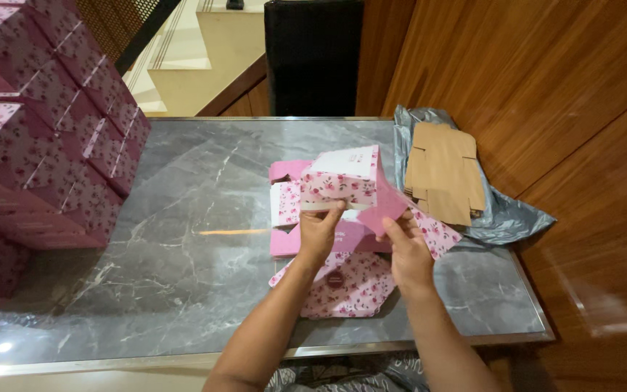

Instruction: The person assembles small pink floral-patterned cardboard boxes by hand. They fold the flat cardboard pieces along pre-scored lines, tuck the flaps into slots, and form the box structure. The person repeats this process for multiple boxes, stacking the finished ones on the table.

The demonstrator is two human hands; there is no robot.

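Hiding its lower panels, both hands' (318,231) (408,250) grip closed on half-folded floral box (342,181).

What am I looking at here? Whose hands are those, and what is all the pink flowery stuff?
The picture comes from a camera worn on a person's head, looking down at their own two hands. The left hand and right hand both hold a pink flowered cardboard box that is only partly folded. It sits above a grey marble table. More flat pink box sheets lie under it. At the left stands a stack of finished pink boxes. At the right, flat brown cardboard pieces rest on a grey plastic bag.
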